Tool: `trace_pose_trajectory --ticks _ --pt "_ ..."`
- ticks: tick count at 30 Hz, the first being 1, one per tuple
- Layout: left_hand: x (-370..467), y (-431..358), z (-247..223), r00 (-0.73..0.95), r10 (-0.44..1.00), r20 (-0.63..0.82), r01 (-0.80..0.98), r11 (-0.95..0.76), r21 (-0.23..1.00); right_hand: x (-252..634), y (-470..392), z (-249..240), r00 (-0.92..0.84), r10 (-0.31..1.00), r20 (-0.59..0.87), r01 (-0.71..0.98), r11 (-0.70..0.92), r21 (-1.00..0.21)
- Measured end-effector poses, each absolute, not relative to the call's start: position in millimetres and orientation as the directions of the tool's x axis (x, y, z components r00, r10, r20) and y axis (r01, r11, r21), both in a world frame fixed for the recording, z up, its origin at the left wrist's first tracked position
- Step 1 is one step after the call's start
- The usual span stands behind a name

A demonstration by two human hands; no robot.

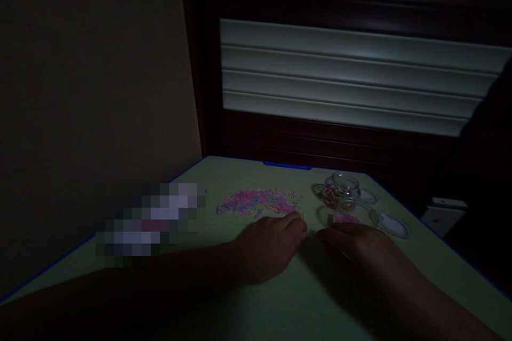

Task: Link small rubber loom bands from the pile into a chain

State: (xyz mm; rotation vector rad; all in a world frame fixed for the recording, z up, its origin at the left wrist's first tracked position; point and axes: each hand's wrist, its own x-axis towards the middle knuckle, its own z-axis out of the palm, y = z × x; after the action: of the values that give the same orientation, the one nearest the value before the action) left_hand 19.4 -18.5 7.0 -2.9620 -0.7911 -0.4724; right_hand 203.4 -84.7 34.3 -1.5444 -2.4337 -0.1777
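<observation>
A heap of thin pink and purple bands (256,202) is seen on the pale-green tabletop (228,171), just beyond the left hand (272,248). A clear, pink-filled container (350,208) is partly hidden by the right hand (362,245). Fingers are curled; whether anything is gripped cannot be told. A pixelated object (154,221) is unidentifiable.

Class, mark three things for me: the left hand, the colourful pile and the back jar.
Left hand (270,249): head view, back of the hand.
Colourful pile (258,202): head view, middle of the pile.
Back jar (337,193): head view, its filled body.
</observation>
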Motion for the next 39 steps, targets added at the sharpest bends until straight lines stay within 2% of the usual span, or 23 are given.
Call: trace_pose_trajectory --ticks 6,16,39 --pt "18.6 -19.7 9.0 0.821 0.484 0.304 0.493 -0.868 0.051 199.2 -88.4 42.8 -0.392 0.886 0.249 0.906 0.419 -0.065" --pt "19.0 -20.0 10.9 0.831 0.475 0.29 0.479 -0.876 0.061 204.3 -83.9 30.9 -0.397 0.871 0.291 0.892 0.44 -0.103" --pt "19.2 -20.0 10.1 0.829 0.469 0.304 0.476 -0.877 0.056 203.7 -85.1 35.0 -0.358 0.88 0.312 0.91 0.403 -0.092"
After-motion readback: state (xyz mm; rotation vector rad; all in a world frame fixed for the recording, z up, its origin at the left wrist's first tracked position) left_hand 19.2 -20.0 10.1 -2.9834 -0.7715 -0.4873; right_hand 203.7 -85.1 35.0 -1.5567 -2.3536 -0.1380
